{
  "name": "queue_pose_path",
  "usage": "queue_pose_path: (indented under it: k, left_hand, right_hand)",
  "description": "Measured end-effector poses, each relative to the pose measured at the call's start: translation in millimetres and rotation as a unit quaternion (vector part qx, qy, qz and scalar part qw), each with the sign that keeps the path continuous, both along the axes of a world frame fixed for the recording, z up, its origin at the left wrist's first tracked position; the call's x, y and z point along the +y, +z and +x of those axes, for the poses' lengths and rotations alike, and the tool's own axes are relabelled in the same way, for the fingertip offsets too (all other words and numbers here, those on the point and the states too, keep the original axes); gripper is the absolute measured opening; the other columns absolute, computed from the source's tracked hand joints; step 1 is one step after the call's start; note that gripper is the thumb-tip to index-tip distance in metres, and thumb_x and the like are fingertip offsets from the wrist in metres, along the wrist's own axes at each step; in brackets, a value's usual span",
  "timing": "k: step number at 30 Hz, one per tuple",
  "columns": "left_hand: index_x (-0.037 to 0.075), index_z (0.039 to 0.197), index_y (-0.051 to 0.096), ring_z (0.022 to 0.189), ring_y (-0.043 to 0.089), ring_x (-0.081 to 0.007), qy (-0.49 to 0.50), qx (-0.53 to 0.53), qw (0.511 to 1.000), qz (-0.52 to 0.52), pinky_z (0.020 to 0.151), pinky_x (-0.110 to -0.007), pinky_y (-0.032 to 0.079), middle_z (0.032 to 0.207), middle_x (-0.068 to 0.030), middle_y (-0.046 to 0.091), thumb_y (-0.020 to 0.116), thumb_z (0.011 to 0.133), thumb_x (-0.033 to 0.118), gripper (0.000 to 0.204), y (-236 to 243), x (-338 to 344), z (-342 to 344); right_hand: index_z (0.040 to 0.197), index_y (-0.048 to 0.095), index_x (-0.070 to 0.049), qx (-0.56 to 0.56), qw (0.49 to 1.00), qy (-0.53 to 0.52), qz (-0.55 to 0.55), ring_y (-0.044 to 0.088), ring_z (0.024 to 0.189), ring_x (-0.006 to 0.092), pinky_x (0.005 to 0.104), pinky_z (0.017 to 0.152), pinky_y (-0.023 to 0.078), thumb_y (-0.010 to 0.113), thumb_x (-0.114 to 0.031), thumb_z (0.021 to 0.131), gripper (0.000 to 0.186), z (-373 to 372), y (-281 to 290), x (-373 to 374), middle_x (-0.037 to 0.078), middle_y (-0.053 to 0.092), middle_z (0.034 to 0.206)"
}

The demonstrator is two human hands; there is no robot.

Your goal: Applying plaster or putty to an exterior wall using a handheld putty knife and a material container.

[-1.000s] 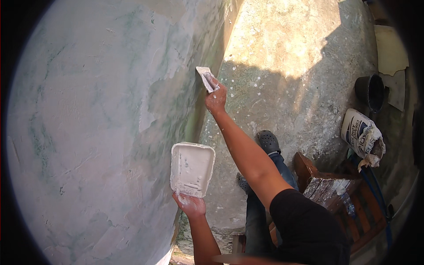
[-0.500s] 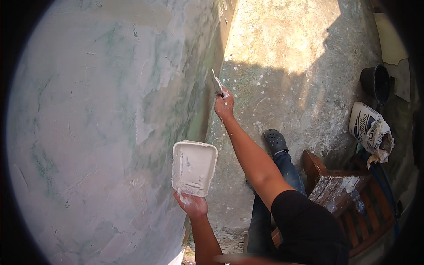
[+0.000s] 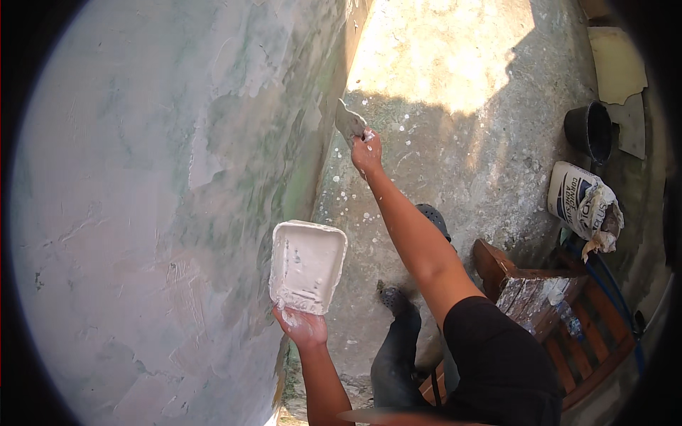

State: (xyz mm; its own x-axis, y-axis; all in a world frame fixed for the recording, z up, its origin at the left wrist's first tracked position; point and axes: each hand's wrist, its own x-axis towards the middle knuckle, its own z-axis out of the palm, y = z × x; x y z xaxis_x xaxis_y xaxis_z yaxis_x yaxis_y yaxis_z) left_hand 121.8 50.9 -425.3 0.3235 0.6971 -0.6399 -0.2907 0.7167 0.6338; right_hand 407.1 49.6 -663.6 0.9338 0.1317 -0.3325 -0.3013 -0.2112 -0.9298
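My left hand (image 3: 302,328) grips the near end of a white plastic tray (image 3: 308,264), its inside smeared with white filler paste. Paste also coats the fingers of that hand. Farther out, my right hand (image 3: 367,153) is closed around a putty knife (image 3: 349,122), its flat blade pointing away at the foot of the wall. Whether the blade touches the wall I cannot tell. The wall (image 3: 156,177) on my left is covered with patchy white filler over greenish, older paint.
White drops dot the concrete floor (image 3: 433,170). To the right stand a black bucket (image 3: 589,133), an opened paper sack (image 3: 579,202) and a paint-spattered wooden bench (image 3: 529,298). A clear plastic bottle (image 3: 570,319) lies on the bench. My shoe (image 3: 395,301) is near the wall.
My right hand's putty knife has turned so more of its flat blade shows. The tray has shifted slightly left. My legs have stepped, and the view has moved a little.
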Motion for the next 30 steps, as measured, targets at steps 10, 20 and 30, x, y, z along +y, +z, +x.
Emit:
queue_pose_path:
  k: [10,20,30]
  left_hand:
    - [0.007,0.139,0.039,0.131,0.041,-0.0285,0.03,0.011,0.999,0.009,0.11,-0.045,0.032,0.143,-0.0113,0.041,0.039,0.095,0.038,0.054,-31,-3,-74]
    - [0.004,0.139,0.038,0.131,0.04,-0.0288,-0.039,0.001,0.999,0.006,0.11,-0.044,0.031,0.143,-0.0111,0.041,0.037,0.095,0.038,0.056,21,-3,-47]
    - [0.004,0.14,0.037,0.131,0.039,-0.0294,0.001,0.021,1.0,-0.005,0.111,-0.044,0.03,0.143,-0.0116,0.041,0.039,0.093,0.037,0.057,21,-8,8]
  right_hand:
    - [0.117,0.061,0.005,0.008,0.997,0.006,0.074,0.062,0.106,0.0308,0.0311,0.092,0.044,0.04,0.009,0.071,0.05,-67,38,52,0.023,0.065,0.11]
    - [0.108,0.064,0.002,0.001,0.987,0.161,-0.006,0.064,0.088,0.032,0.0329,0.081,0.047,0.049,-0.002,0.074,0.037,-95,78,-20,0.021,0.066,0.098]
    - [0.123,0.056,0.004,0.085,0.961,-0.14,0.222,0.063,0.092,0.0214,0.0321,0.083,0.047,0.048,0.002,0.082,0.042,85,63,5,0.015,0.066,0.107]
